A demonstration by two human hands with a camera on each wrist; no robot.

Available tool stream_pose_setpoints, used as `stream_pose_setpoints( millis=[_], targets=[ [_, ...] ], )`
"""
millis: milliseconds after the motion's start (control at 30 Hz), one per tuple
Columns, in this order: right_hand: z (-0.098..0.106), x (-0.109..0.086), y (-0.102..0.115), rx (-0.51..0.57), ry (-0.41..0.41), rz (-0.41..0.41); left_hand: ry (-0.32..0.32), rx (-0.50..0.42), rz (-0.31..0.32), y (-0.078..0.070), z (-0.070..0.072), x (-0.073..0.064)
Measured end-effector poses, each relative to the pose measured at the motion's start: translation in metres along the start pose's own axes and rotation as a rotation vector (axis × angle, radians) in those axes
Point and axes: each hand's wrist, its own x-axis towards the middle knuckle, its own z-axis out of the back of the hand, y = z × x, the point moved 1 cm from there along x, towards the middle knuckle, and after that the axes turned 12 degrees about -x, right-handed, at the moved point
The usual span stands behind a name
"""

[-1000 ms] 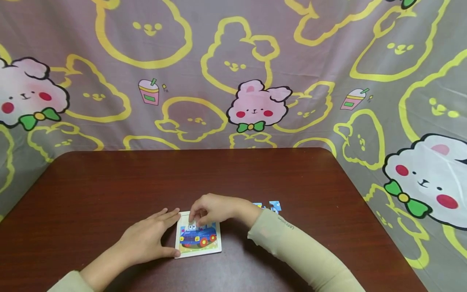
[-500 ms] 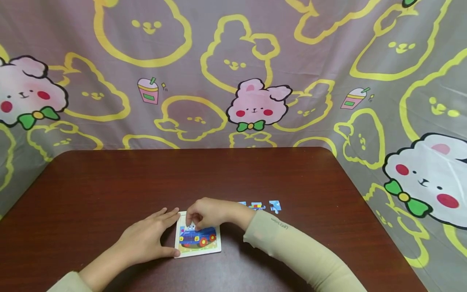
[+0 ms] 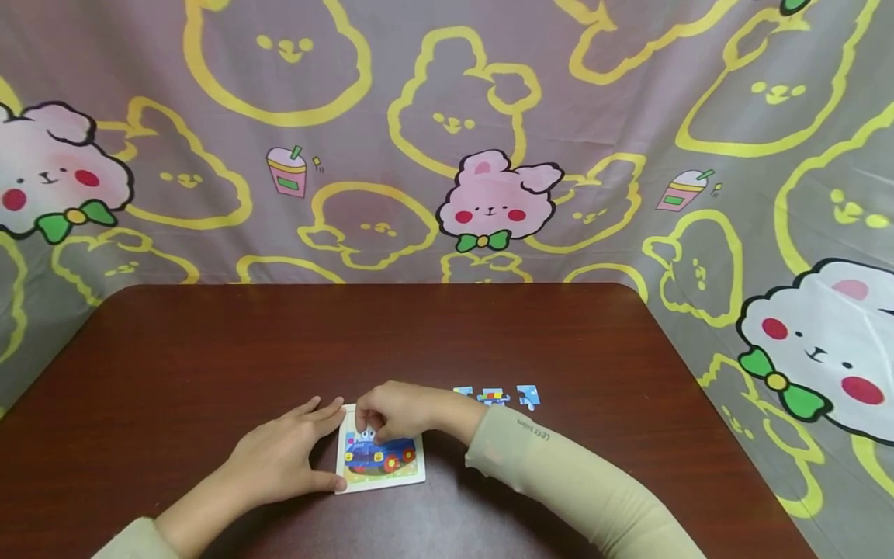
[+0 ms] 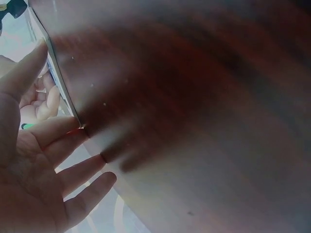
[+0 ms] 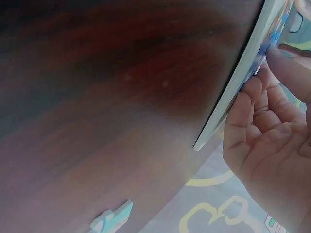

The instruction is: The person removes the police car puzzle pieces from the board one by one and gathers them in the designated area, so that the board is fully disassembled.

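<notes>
A jigsaw puzzle board [image 3: 384, 485] with a pale frame and a blue cartoon car picture [image 3: 370, 452] lies near the table's front. My left hand [image 3: 279, 462] braces its left edge, thumb at the lower corner and straight forefinger at the upper one. Over the upper part of the picture, my right hand [image 3: 400, 409] pinches a puzzle piece by the car's eyes [image 3: 367, 435], with thumb and forefinger down at the board. The fingers mostly hide that piece. In the right wrist view, the right thumb and curled fingers [image 5: 238, 119] meet the picture surface beside the pale frame.
Beyond the right forearm lie loose puzzle pieces: a blue one [image 3: 528, 396], one with red and yellow [image 3: 493, 396], and a blue one [image 3: 462, 390] partly behind the wrist. A patterned curtain [image 3: 377, 155] hangs behind the dark wooden table [image 3: 279, 334].
My right hand has shifted slightly left and lower over the picture, then stayed there. More of the loose pieces show past the forearm. The left hand keeps its place.
</notes>
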Motion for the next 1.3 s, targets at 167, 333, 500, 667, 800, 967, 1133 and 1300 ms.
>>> stream_pose_setpoints(
  millis=[167,333,500,667,800,967,1133,1300],
  targets=[
    [-0.0004,0.0006,0.0005,-0.026,-0.001,-0.011,0.014,0.008,0.004,-0.0005,0.0016,0.0009],
    [-0.0011,0.0011,0.0011,-0.047,-0.004,-0.021,0.011,0.023,0.007,-0.0007,0.0029,0.0009],
    [-0.0005,0.0003,0.0019,-0.049,-0.009,-0.02,0.015,0.016,0.013,-0.0017,0.0038,0.0012],
    [-0.0006,-0.0005,0.0032,-0.05,-0.008,-0.02,0.022,0.001,0.027,-0.0029,0.0038,0.001],
    [-0.0004,-0.0002,0.0047,-0.061,-0.001,-0.032,0.018,-0.007,0.021,-0.0026,0.0043,0.0007],
    [0.0012,0.0011,0.0056,-0.071,-0.003,-0.037,0.009,-0.016,0.007,-0.0015,0.0057,0.0005],
    [0.0006,0.0007,0.0041,-0.053,-0.008,-0.03,0.014,-0.021,0.019,-0.0018,0.0045,0.0006],
    [0.0007,0.0,0.0003,0.001,-0.01,-0.007,0.022,-0.025,0.042,-0.0025,0.0034,0.0006]
  ],
)
